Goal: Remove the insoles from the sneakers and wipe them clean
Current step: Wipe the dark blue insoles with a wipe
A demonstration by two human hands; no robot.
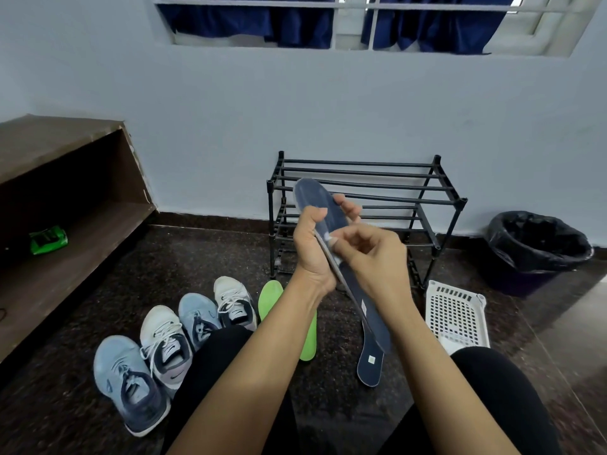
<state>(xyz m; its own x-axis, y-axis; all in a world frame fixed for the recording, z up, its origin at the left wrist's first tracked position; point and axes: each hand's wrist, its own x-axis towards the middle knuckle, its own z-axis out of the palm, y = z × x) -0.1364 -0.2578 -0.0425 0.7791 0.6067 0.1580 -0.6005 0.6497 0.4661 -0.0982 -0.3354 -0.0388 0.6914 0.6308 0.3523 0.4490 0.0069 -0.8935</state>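
Observation:
My left hand (312, 247) grips a dark blue insole (323, 205) by its middle and holds it up on edge in front of me. My right hand (374, 257) pinches a small white wipe (329, 238) against the insole's face. A second dark blue insole (371, 362) lies on the floor below, partly hidden by my right forearm. A green insole (271, 298) lies on the floor beside it. Several sneakers stand in a row at the left: a blue one (128, 382), a white one (166, 343), another blue one (198, 316) and another white one (235, 302).
A black metal shoe rack (364, 205) stands against the wall ahead. A white perforated basket (456, 315) lies to its right, and a bin with a black liner (538, 247) stands further right. A brown wooden shelf (65, 198) with a green packet (48, 239) is at left.

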